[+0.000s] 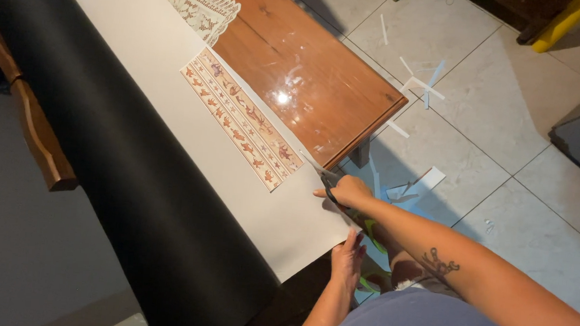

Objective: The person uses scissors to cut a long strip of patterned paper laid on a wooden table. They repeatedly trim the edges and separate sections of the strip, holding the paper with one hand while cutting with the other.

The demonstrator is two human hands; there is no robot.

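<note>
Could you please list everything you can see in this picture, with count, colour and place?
sheet: one, pale grey face with a black underside curling over at left, spread along the table.
patterned strip: one, cream with reddish-brown figures, lying on the sheet.
lace doily: one, white, at the table's far end.
table: one, glossy reddish-brown wood, centre.
scissors: one pair, dark handles, at the sheet's right edge.
paper offcuts: several, white and pale blue, scattered on the tiled floor.
right hand: holds the scissors at the sheet's edge.
left hand: rests against the sheet's near end.
</note>
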